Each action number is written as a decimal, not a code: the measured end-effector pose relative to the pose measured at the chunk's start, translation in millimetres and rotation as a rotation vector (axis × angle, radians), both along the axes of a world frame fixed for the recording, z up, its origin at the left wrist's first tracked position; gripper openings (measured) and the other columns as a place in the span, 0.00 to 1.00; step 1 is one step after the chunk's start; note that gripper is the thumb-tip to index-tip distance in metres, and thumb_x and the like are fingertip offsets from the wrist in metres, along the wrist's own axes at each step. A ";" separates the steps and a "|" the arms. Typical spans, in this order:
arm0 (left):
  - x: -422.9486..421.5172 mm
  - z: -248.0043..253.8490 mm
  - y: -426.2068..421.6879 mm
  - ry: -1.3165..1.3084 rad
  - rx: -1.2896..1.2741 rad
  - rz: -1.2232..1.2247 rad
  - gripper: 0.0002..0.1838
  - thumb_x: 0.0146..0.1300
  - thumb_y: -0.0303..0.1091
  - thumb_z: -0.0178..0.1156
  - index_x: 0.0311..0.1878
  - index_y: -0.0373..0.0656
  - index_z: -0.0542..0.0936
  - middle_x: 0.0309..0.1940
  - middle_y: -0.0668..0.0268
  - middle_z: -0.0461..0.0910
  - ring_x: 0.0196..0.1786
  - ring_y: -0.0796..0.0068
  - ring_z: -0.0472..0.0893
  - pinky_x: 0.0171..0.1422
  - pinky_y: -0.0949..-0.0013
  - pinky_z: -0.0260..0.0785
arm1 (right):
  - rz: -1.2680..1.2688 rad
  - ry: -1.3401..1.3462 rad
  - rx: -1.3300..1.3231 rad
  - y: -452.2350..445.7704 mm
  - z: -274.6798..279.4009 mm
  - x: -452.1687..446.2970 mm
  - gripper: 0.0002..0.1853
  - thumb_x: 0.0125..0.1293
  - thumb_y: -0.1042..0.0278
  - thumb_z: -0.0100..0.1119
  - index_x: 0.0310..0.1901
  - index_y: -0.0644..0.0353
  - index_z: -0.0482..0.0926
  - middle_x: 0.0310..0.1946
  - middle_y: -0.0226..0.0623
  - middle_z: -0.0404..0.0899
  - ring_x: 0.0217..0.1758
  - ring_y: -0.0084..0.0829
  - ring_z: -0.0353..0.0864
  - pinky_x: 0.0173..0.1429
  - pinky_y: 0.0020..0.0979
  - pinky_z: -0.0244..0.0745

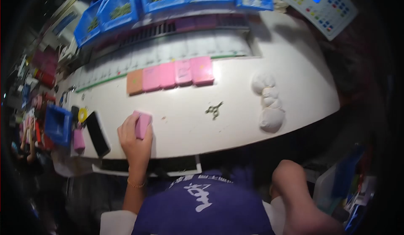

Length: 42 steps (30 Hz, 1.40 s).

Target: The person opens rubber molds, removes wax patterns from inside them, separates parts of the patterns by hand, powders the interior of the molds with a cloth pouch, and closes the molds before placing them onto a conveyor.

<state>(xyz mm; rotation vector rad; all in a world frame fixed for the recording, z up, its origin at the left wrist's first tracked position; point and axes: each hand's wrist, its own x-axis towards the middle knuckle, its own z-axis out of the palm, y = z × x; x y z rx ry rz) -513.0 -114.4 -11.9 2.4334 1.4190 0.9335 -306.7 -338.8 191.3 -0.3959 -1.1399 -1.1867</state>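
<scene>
One black slab (pixel 97 134) lies on the desk (pixel 240 98) toward the left. Just right of it, near the front edge, the left hand (pixel 132 135) grasps a pink box (pixel 143 126); handling it seems the step in hand, and shifting it would call for a firm grip. Five boxes (pixel 168 75) stand in a row beyond. Far right, the right arm (pixel 290 174) bends, its hand unseen, state untellable.

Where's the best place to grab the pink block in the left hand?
Probably across the long sides of the pink block, coming from its near end, as the left hand does: thumb on the right, fingers on the left. It looks longer than wide, its length running roughly front to back.
</scene>
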 end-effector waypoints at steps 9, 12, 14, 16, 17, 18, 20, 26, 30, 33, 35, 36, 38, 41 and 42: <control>4.9 -7.1 -18.0 -0.008 0.022 -0.046 0.23 0.54 0.24 0.66 0.56 0.36 0.76 0.56 0.48 0.76 0.57 0.46 0.73 0.63 0.50 0.66 | -0.183 0.606 -0.713 48.1 -77.5 238.8 0.16 0.72 0.66 0.59 0.55 0.65 0.74 0.54 0.43 0.76 0.52 0.31 0.77 0.61 0.33 0.70; 7.7 -10.6 -21.6 0.008 0.026 -0.048 0.24 0.55 0.25 0.66 0.57 0.36 0.76 0.58 0.47 0.75 0.58 0.45 0.71 0.64 0.49 0.64 | -0.429 0.785 -0.753 58.0 -74.3 330.6 0.22 0.71 0.65 0.62 0.61 0.67 0.70 0.55 0.44 0.76 0.54 0.32 0.78 0.61 0.32 0.71; 9.2 -12.4 -22.1 0.015 0.027 -0.047 0.24 0.55 0.25 0.66 0.57 0.36 0.75 0.58 0.48 0.75 0.59 0.45 0.71 0.64 0.49 0.64 | -0.590 0.756 -0.787 70.4 -74.6 378.6 0.25 0.70 0.65 0.63 0.63 0.68 0.68 0.55 0.45 0.77 0.55 0.33 0.78 0.61 0.32 0.72; 9.4 -13.5 -21.6 0.008 0.002 -0.036 0.24 0.56 0.26 0.66 0.57 0.36 0.75 0.58 0.48 0.75 0.59 0.45 0.70 0.64 0.48 0.64 | -0.252 0.813 -0.876 82.6 -72.9 406.4 0.27 0.70 0.65 0.63 0.63 0.70 0.64 0.57 0.48 0.77 0.58 0.35 0.79 0.63 0.34 0.72; 8.4 -14.5 -21.7 0.008 0.006 -0.039 0.24 0.56 0.26 0.66 0.57 0.36 0.75 0.58 0.48 0.75 0.59 0.45 0.70 0.64 0.48 0.64 | -0.253 0.816 -0.871 84.2 -73.0 410.5 0.27 0.70 0.65 0.63 0.63 0.70 0.64 0.57 0.48 0.77 0.58 0.35 0.79 0.63 0.34 0.72; 7.8 -15.8 -21.3 0.003 0.004 -0.037 0.24 0.55 0.26 0.67 0.57 0.36 0.75 0.58 0.48 0.75 0.59 0.45 0.70 0.64 0.48 0.64 | -0.187 0.874 -0.899 89.7 -70.3 410.2 0.27 0.70 0.65 0.62 0.63 0.70 0.64 0.58 0.49 0.76 0.59 0.35 0.79 0.63 0.35 0.73; 8.1 -17.3 -20.8 -0.005 0.004 -0.032 0.24 0.55 0.26 0.67 0.57 0.37 0.75 0.58 0.48 0.75 0.59 0.45 0.70 0.64 0.48 0.64 | -0.097 0.974 -0.951 94.2 -65.6 412.4 0.24 0.70 0.66 0.61 0.60 0.69 0.64 0.58 0.49 0.76 0.60 0.37 0.78 0.64 0.34 0.72; 8.1 -16.5 -20.8 0.007 0.019 -0.043 0.24 0.54 0.26 0.67 0.56 0.37 0.76 0.58 0.48 0.75 0.59 0.45 0.71 0.64 0.49 0.63 | -0.176 0.957 -0.950 95.7 -69.7 408.5 0.28 0.68 0.61 0.64 0.60 0.69 0.63 0.59 0.50 0.75 0.62 0.38 0.77 0.64 0.36 0.72; 11.0 -14.1 -21.2 0.005 0.013 -0.041 0.24 0.54 0.27 0.67 0.56 0.37 0.76 0.57 0.48 0.76 0.59 0.46 0.71 0.65 0.49 0.63 | -0.230 0.998 -0.960 102.9 -65.1 405.0 0.32 0.65 0.57 0.68 0.60 0.69 0.63 0.58 0.52 0.75 0.62 0.40 0.77 0.65 0.37 0.71; 12.8 -10.3 -21.7 0.003 0.018 -0.042 0.24 0.55 0.26 0.67 0.57 0.37 0.76 0.57 0.50 0.76 0.58 0.47 0.72 0.65 0.50 0.63 | -0.270 1.062 -0.872 108.1 -63.2 401.9 0.36 0.58 0.54 0.73 0.58 0.71 0.66 0.56 0.53 0.77 0.59 0.41 0.78 0.63 0.35 0.70; 14.4 -7.2 -22.2 0.023 0.017 -0.023 0.24 0.55 0.26 0.66 0.58 0.36 0.76 0.56 0.51 0.77 0.58 0.48 0.72 0.65 0.51 0.64 | -0.316 1.093 -0.861 107.2 -62.2 402.3 0.36 0.56 0.53 0.75 0.56 0.70 0.68 0.54 0.50 0.77 0.58 0.39 0.78 0.62 0.35 0.70; 14.7 -7.4 -21.3 0.013 0.031 -0.046 0.24 0.55 0.26 0.67 0.58 0.37 0.76 0.56 0.51 0.77 0.58 0.48 0.72 0.65 0.51 0.64 | -0.310 1.103 -0.870 106.3 -64.3 410.9 0.36 0.56 0.53 0.76 0.56 0.69 0.69 0.54 0.50 0.77 0.57 0.39 0.77 0.62 0.35 0.70; 11.9 -8.4 -20.6 0.026 0.038 -0.012 0.25 0.55 0.26 0.67 0.58 0.37 0.77 0.56 0.51 0.78 0.58 0.49 0.72 0.65 0.52 0.64 | -0.263 1.113 -0.879 106.2 -67.4 423.2 0.37 0.54 0.53 0.77 0.56 0.69 0.69 0.53 0.50 0.77 0.57 0.39 0.77 0.62 0.36 0.70; 11.1 -8.6 -18.7 0.016 0.051 -0.009 0.26 0.54 0.31 0.69 0.57 0.39 0.77 0.57 0.53 0.78 0.56 0.50 0.73 0.64 0.51 0.64 | -0.284 1.134 -0.912 105.6 -70.6 436.3 0.40 0.56 0.54 0.76 0.61 0.72 0.66 0.57 0.54 0.74 0.60 0.40 0.76 0.64 0.37 0.70; 11.4 -8.8 -18.5 -0.002 0.050 -0.031 0.26 0.54 0.32 0.70 0.57 0.40 0.77 0.57 0.54 0.78 0.56 0.51 0.73 0.64 0.52 0.64 | -0.393 1.046 -0.875 103.8 -84.0 453.5 0.41 0.58 0.54 0.75 0.63 0.73 0.64 0.60 0.56 0.72 0.62 0.42 0.74 0.65 0.38 0.70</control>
